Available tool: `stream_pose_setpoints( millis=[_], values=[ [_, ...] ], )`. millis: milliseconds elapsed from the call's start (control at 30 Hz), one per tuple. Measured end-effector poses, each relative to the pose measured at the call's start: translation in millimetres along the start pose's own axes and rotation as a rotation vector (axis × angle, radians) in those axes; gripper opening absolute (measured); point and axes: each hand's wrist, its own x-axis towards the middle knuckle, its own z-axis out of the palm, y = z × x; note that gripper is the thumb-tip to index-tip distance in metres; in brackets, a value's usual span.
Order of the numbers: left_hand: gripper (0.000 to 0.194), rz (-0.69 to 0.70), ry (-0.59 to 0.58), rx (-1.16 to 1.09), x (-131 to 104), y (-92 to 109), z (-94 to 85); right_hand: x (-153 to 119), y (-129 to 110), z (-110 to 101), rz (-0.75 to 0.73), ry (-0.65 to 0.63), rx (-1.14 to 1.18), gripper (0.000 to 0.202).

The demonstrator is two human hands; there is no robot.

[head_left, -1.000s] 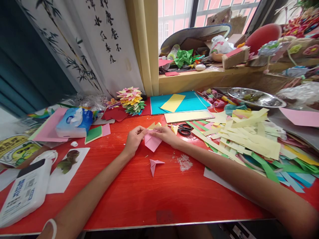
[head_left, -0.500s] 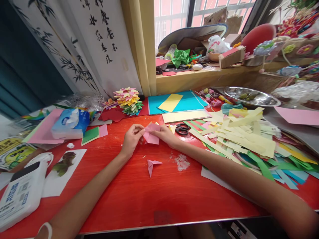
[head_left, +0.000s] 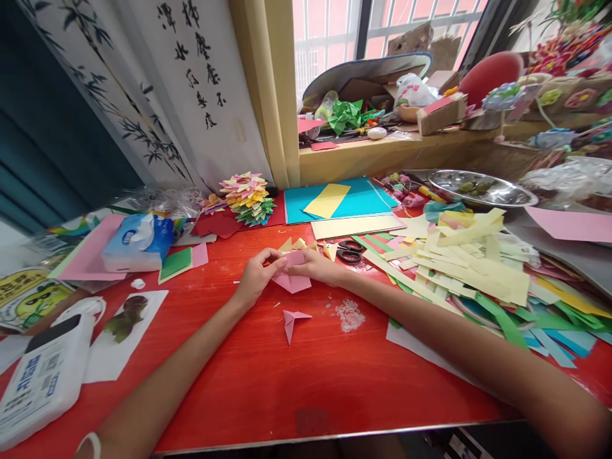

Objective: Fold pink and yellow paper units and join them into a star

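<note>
A partly folded pink paper (head_left: 294, 282) is held between both hands above the red table (head_left: 239, 376). My left hand (head_left: 261, 274) pinches its left corner with thumb and fingers. On the paper's right side, my right hand (head_left: 318, 266) is closed, its thumb lying over the sheet. Just in front of the hands lies a small folded pink piece (head_left: 292, 324). Small folded yellow pieces (head_left: 299, 244) sit right behind the hands, beside black-handled scissors (head_left: 350, 250).
Cut paper strips (head_left: 468, 255) are heaped at the right. Behind are a layered paper model (head_left: 248, 197), blue sheets (head_left: 363, 197) and a metal dish (head_left: 482, 188). A tissue pack (head_left: 138, 242) and a white device (head_left: 48, 376) lie left.
Both hands have come slightly nearer with the pink paper, which now tilts differently. More of the yellow pieces behind them shows. The view has shifted a little.
</note>
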Motion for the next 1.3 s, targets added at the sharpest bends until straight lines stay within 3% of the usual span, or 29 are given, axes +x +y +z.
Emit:
stream_pose_setpoints(
  millis=[200, 433, 700, 967, 1300],
  values=[
    [0.016, -0.054, -0.012, -0.106, -1.2, 3.3, -1.3, 0.8, 0.8, -1.3, -0.001, -0.031, -0.090, 0.025],
    [0.020, -0.055, 0.076, -0.142, 2.9, -4.9, -0.3, 3.7, 4.8, 0.0, 0.029, 0.146, 0.078, 0.032],
    [0.022, -0.104, 0.078, -0.168, 3.0, -5.3, -2.2, 0.3, 7.6, -2.9, -0.198, 0.324, -0.139, 0.035],
    [0.020, -0.120, 0.111, -0.259, 1.7, -1.3, -1.3, -5.5, -1.3, -0.4, -0.242, 0.229, -0.155, 0.042],
    [0.019, -0.059, 0.102, -0.159, 1.0, 0.8, -1.3, -2.8, -4.2, 0.2, -0.036, 0.222, 0.256, 0.049]
  ],
)
